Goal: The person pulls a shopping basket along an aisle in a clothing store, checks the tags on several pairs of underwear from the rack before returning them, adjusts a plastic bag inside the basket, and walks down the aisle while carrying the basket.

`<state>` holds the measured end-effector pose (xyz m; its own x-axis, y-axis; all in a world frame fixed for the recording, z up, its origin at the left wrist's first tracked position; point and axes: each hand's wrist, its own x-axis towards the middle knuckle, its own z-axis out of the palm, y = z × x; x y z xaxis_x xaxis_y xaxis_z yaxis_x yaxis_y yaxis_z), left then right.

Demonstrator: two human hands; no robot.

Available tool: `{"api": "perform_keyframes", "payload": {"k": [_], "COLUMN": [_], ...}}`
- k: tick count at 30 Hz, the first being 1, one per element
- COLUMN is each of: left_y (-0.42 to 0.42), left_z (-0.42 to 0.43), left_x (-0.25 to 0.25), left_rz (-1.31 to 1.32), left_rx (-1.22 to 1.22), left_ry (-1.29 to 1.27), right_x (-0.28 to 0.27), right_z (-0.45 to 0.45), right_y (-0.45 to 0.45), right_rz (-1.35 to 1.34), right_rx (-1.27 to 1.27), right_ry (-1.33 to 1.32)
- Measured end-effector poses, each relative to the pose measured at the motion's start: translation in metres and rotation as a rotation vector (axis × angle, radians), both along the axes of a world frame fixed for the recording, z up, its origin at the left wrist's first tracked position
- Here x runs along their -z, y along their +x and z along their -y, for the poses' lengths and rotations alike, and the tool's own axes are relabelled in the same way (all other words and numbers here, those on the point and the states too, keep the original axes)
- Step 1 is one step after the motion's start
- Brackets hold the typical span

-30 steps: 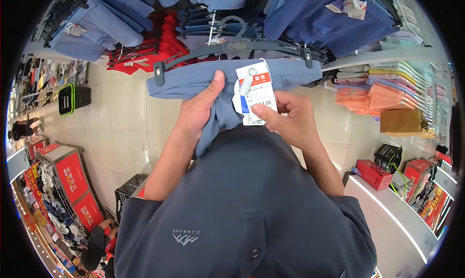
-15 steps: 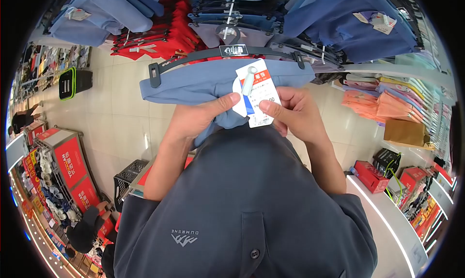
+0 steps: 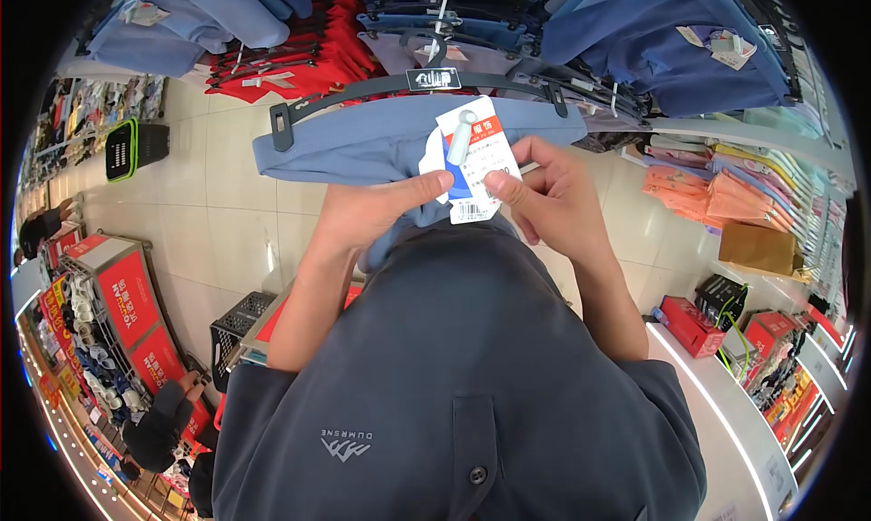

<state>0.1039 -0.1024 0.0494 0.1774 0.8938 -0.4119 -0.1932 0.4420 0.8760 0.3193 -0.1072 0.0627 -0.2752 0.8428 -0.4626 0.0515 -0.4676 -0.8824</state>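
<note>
Blue-grey trousers (image 3: 354, 140) hang by the waistband from a black clip hanger (image 3: 363, 91) in front of me. White, red and blue price tags (image 3: 478, 149) dangle at the waistband, with a pale plastic security tag (image 3: 462, 136) lying over them. My left hand (image 3: 381, 211) pinches the tags' left side, its thumb on top and its fingers hidden behind. On the right edge, the thumb and bent fingers of my right hand (image 3: 549, 194) grip the same tags. A barcode shows at the lower end.
Behind the hanger, red garments (image 3: 290, 54) and blue trousers (image 3: 653, 58) hang on racks. Folded orange clothes (image 3: 708, 199) are at right. Black baskets (image 3: 238, 330) and a red-sided shoe stand (image 3: 127, 294) are at left, near a person in dark clothes (image 3: 163, 430).
The hanger and trousers have shifted slightly up and left. The tags have tilted and moved a little left in my hands, and more of the barcode shows.
</note>
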Motion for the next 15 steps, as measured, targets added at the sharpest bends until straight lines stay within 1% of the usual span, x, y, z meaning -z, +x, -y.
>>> {"api": "perform_keyframes", "payload": {"k": [3,9,15], "left_y": [-0.0063,-0.0071,-0.0038], "left_z": [-0.0017,-0.0010,-0.0010], "left_x": [0.0011,-0.0012,-0.0054], "left_rz": [0.043,0.060,0.077], "left_rx": [0.043,0.030,0.035], "left_ry": [-0.005,-0.012,-0.025], "right_x": [0.0006,0.0035,0.0069], "right_z": [-0.0021,0.0019,0.0059], "right_y": [0.0048,0.0044,0.0053], "right_rz": [-0.004,-0.091,-0.119], "right_rx": [0.043,0.151,0.187], "right_ry": [0.035,0.056,0.075]}}
